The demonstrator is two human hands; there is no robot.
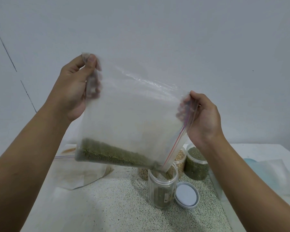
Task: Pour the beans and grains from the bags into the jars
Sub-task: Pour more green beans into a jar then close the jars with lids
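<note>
Pinched bag (132,114) at top corner with left hand (72,87), zip edge with right hand (202,118); probably best held low corner inside jar (162,190) mouth, tilted slowly

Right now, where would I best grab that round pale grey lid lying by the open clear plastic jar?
Pinch the round pale grey lid by its raised rim, from above at its right edge. It lies flat, and the open clear plastic jar stands close on its left under the clear zip bag, so that side is crowded.
</note>
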